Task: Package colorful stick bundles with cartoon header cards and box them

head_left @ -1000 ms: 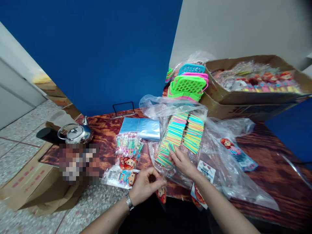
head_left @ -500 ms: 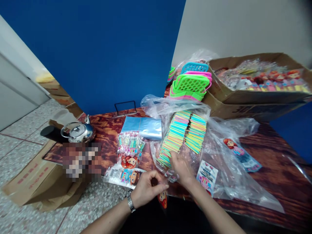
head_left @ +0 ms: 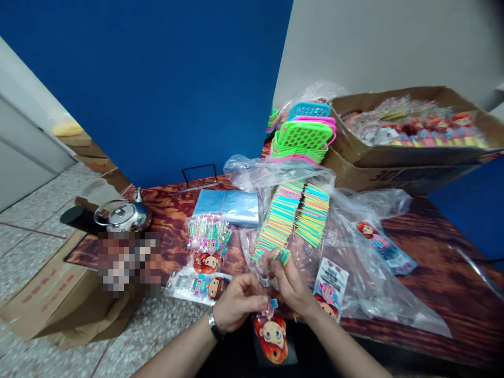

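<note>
Away from the stick pile point(head_left: 277, 218), where it was placed half a second ago, the right hand point(head_left: 291, 281) has been brought back beside the left hand point(head_left: 240, 304), and a small stick bundle point(head_left: 282, 256) is now seen raised at its fingertips. By the left hand's grip, pinched between thumb and fingers, a printed packet point(head_left: 271, 336) is held; it is hung over the front edge of the tabletop point(head_left: 169, 210), with its red-haired picture turned more fully into view than before. The bundle is clasped firmly in the right grip, close to the packet's upper end but outside it, so that this portion is judged to be taken up and not yet put in. Whether sticks are already contained in the held packet cannot be told. Some work appears to be finished: colored sticks are shown inside the clear packets point(head_left: 208, 236) laid at the left, and the cardboard box point(head_left: 401, 178) is seen to be well filled with wrapped goods. Much seems to be left, since the pile is spread in long rows on the plastic sheeting point(head_left: 366, 294), and a flat packet point(head_left: 333, 283), apparently unfilled, is laid just right of the right hand.
</note>
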Tool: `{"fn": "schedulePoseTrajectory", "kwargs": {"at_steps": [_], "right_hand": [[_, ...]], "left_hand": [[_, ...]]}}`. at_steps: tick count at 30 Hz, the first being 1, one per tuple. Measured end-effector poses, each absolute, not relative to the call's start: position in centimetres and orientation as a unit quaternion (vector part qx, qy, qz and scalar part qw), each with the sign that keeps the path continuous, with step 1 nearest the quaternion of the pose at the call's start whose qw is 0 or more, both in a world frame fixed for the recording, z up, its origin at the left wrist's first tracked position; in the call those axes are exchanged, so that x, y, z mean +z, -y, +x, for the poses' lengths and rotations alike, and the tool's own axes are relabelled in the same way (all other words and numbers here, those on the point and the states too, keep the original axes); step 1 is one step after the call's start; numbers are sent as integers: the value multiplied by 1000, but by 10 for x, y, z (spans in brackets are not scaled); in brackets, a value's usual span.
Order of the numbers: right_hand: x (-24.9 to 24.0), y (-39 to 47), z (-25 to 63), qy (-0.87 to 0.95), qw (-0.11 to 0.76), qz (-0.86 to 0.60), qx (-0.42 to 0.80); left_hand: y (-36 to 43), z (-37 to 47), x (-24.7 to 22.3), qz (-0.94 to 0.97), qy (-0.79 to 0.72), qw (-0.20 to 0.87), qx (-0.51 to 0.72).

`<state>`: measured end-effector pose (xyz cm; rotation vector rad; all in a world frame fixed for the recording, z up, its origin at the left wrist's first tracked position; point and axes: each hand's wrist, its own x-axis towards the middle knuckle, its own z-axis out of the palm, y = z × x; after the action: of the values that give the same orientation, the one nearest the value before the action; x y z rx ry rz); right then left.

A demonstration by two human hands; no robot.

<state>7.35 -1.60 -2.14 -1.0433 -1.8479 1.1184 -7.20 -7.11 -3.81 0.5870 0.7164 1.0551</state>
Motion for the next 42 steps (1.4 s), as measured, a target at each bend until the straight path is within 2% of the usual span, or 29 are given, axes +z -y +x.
{"fn": "schedulePoseTrajectory", "kwargs": {"at_steps": [7, 24, 42], "right_hand": [[-33, 22, 71, 790, 396, -336, 326], [-35, 23, 71, 759, 402, -340, 384], [-39, 6, 59, 739, 381, -379, 407]], "left_hand": [[72, -70, -33, 233, -302, 782, 492], [74, -80, -37, 231, -341, 779, 473], [46, -131, -11, 240, -365, 719, 540]]}}
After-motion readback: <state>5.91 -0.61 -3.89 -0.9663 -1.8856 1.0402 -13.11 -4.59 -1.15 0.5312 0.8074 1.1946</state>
